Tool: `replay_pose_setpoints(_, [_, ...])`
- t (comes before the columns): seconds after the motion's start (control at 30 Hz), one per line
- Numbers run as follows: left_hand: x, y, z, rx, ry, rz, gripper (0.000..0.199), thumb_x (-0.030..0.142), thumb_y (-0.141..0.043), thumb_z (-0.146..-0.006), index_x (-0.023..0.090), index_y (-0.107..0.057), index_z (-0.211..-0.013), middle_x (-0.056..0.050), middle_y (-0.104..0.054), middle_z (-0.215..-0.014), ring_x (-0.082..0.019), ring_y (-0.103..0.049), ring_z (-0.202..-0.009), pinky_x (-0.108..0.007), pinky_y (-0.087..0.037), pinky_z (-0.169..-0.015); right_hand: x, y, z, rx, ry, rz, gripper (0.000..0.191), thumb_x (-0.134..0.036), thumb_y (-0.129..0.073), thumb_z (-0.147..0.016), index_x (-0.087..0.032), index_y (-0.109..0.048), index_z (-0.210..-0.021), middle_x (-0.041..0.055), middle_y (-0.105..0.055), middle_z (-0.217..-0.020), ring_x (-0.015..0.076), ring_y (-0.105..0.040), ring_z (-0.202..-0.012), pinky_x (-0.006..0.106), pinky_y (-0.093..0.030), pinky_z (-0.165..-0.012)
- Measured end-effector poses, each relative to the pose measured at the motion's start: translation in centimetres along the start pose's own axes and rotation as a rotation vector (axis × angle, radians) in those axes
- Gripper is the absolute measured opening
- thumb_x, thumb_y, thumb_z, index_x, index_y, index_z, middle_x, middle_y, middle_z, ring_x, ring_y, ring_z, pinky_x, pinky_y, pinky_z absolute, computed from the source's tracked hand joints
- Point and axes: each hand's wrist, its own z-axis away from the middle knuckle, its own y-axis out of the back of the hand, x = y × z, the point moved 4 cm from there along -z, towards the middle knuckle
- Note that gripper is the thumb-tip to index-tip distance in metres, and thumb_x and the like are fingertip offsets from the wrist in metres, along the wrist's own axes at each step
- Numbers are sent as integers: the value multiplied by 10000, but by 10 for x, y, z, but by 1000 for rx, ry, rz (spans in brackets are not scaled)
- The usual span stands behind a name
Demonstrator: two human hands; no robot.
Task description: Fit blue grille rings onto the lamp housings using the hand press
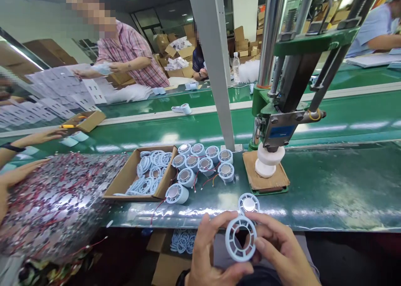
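Observation:
Between my two hands I hold a light blue plastic ring with spokes (231, 252), tilted so its open centre faces me. My left hand (205, 256) grips its left side with thumb and fingers. From the right, my right hand (282, 246) pinches the rim. Just beyond my fingertips, a round light blue part with a silver disc in its middle (249, 204) sits on the bench edge. Past it to the right stands a green hand press (275, 123), its white round block resting above a cardboard-covered base (250, 169).
A cardboard box (109, 192) of light blue rings stands left of several round motor-like units (185, 177) with thin wires. Further left lies a heap of wired parts (62, 198) beside another person's hands (28, 173). A grey post (216, 69) rises behind the bench. Other people work across the green conveyor (140, 129).

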Motion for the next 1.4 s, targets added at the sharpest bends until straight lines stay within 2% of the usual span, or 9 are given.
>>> replay_pose_setpoints(0.37, [8,-3,-7,21,13,125,994,453,-809,-816,378,-203,-1600,-120,-696,-1293,-267,-744,-1057,-401,-639,-901,-2,-3,-1,-41,1,-47,470,-481,-720,-905,-224,-686,-1296,52,-736,-825,138,-659,-689,250,-564,-663])
replay_pose_setpoints(0.77, [20,-6,-20,45,-18,69,951,533,-777,-812,363,-238,-1577,-112,-703,-1209,-227,-760,-950,-331,-651,-821,2,-4,-2,-77,-54,-18,503,-487,-690,-928,-185,-655,-1328,30,-683,-769,129,-634,-676,242,-551,-665])
replay_pose_setpoints(0.87, [15,-1,-12,66,-8,77,951,539,-782,-805,353,-256,-1575,-108,-709,-1216,-227,-758,-974,-328,-643,-837,-1,-7,-4,-90,-21,82,455,-461,-636,-961,-188,-655,-1325,32,-709,-766,125,-653,-659,216,-555,-635])
replay_pose_setpoints(0.93, [0,9,11,54,27,41,926,588,-767,-801,301,-320,-1560,-128,-721,-1204,-255,-756,-1003,-347,-636,-852,-7,-3,-5,-47,109,271,370,-383,-604,-974,-197,-678,-1285,43,-748,-814,127,-681,-660,206,-565,-626])
replay_pose_setpoints(1.03, [-46,32,68,-17,238,-115,849,682,-737,-784,191,-526,-1444,-171,-741,-1178,-323,-741,-1051,-424,-611,-920,-18,17,-8,201,385,611,247,-271,-596,-949,-219,-715,-1159,35,-777,-883,118,-704,-664,181,-570,-628])
replay_pose_setpoints(1.1, [-88,53,108,37,472,-259,805,711,-748,-729,190,-632,-1333,-165,-749,-1190,-355,-713,-1117,-479,-563,-1009,-21,34,-13,365,460,762,219,-266,-597,-943,-224,-709,-1126,26,-774,-882,114,-690,-651,171,-563,-615])
replay_pose_setpoints(1.17, [-128,72,134,151,608,-351,727,675,-718,-773,176,-646,-1298,-181,-727,-1241,-369,-677,-1186,-507,-528,-1047,-19,47,-23,445,474,844,222,-301,-594,-942,-215,-703,-1115,31,-766,-883,123,-673,-649,188,-561,-618])
replay_pose_setpoints(1.3, [-192,99,140,394,732,-482,527,511,-626,-942,174,-584,-1345,-157,-649,-1349,-322,-624,-1248,-535,-489,-1064,-11,55,-44,515,516,898,262,-398,-589,-925,-195,-709,-1039,56,-766,-897,175,-683,-693,272,-565,-672])
replay_pose_setpoints(1.4, [-199,118,127,525,712,-551,378,426,-645,-970,168,-630,-1246,-102,-676,-1247,-258,-679,-1085,-495,-558,-947,-3,54,-55,496,558,989,340,-476,-551,-943,-192,-700,-1054,66,-774,-919,210,-711,-725,321,-555,-706])
